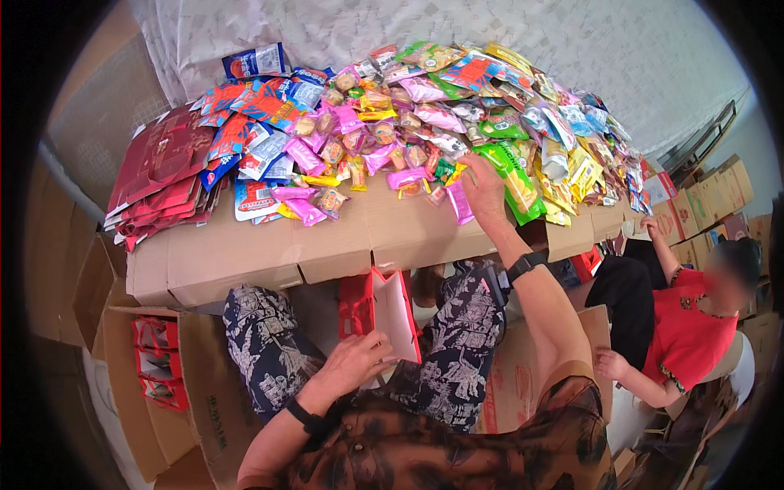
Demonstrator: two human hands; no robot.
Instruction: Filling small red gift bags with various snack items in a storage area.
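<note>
My left hand (358, 361) grips the near edge of a red paper gift bag (395, 318), which stands with its mouth spread between my knees, its white inside showing. My right hand (484, 187) reaches over the cardboard-covered table (331, 245) to the front of a snack heap. Its fingertips touch the small wrapped sweets beside a yellow-and-green wrapper (450, 173); whether they hold one cannot be told. A pink-wrapped snack (459, 203) lies just left of this hand, and a large green chip bag (511, 182) lies just right of it.
Folded dark-red gift bags (162, 150) are stacked at the table's left end, beside blue and orange snack packets (263, 101). An open carton (113, 367) at lower left holds red bags (160, 361). A person in a red top (686, 324) sits at right, near stacked cartons (716, 190).
</note>
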